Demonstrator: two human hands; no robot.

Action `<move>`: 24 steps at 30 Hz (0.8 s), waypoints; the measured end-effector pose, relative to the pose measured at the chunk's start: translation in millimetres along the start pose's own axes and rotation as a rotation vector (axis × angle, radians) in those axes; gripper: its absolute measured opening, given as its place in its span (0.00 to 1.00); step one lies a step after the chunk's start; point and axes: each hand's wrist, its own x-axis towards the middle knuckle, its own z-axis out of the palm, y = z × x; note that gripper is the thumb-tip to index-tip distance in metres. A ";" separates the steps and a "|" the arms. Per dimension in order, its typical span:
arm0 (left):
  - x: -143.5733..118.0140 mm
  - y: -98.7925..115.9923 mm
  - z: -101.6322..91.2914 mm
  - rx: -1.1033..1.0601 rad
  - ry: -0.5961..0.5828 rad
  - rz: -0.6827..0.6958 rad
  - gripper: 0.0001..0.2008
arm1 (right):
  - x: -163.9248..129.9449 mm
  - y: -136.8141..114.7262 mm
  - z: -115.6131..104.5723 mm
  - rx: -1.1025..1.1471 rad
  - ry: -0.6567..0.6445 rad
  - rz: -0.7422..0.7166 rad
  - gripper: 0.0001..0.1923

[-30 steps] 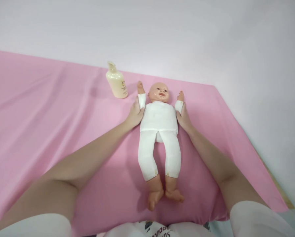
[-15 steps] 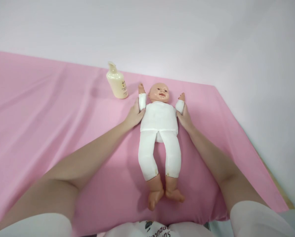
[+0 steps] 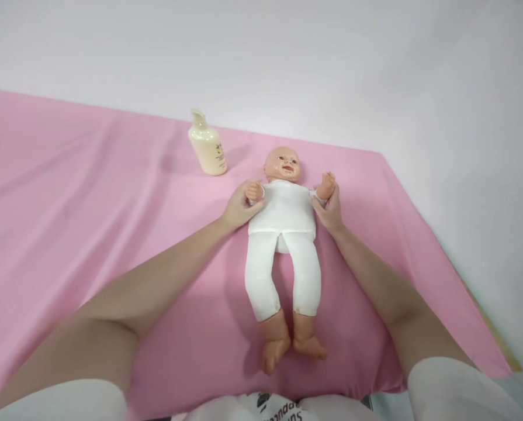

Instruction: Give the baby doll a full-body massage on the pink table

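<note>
A baby doll (image 3: pixel 281 210) with a white cloth body lies on its back, head away from me and feet towards me. My left hand (image 3: pixel 240 207) is closed around the doll's arm on the left, the thumb lying near its side. On the other side, my right hand (image 3: pixel 330 211) grips the opposite arm just below the doll's hand. Both of the doll's forearms are raised off the cloth, pointing up towards me. Parts of its sleeves are hidden behind my hands.
A cream pump bottle (image 3: pixel 209 151) stands left of the doll's head. Beneath everything is a pink cloth (image 3: pixel 177 351) with folds on the left, its far edge meeting a white wall (image 3: pixel 261 64). The cloth's right edge slants towards me.
Both of the doll's arms have swung up from lying beside its head to pointing upwards, my hands holding them. The doll's body and the bottle have stayed put.
</note>
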 end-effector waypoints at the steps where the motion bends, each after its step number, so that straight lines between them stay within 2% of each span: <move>1: -0.7 4.0 -1.7 0.016 -0.038 0.029 0.21 | -1.3 -0.7 -0.4 -0.012 -0.011 -0.019 0.34; 4: -2.1 12.9 -5.9 0.050 -0.109 0.086 0.18 | -5.5 -1.2 -2.0 -0.062 -0.078 -0.075 0.23; 6: -1.9 13.9 -6.3 0.051 -0.112 0.093 0.17 | -7.0 -0.8 -2.7 -0.079 -0.119 -0.113 0.21; 10: 0.6 4.4 -0.6 0.020 -0.052 0.081 0.17 | -6.0 0.7 0.2 -0.057 -0.135 -0.085 0.29; 12: 1.8 -2.7 3.1 0.016 -0.005 0.081 0.20 | -4.3 3.0 3.4 -0.073 -0.121 -0.058 0.34; 16: 2.0 -14.4 6.2 -0.004 0.044 -0.061 0.30 | -1.0 13.7 7.6 -0.168 -0.095 -0.028 0.39; 20: 2.8 -23.9 4.9 -0.041 0.103 -0.222 0.41 | 0.9 27.2 5.8 -0.246 -0.098 0.033 0.40; 24: 4.4 -33.5 3.7 -0.039 0.104 -0.285 0.45 | 1.5 33.1 3.4 -0.320 -0.152 0.081 0.39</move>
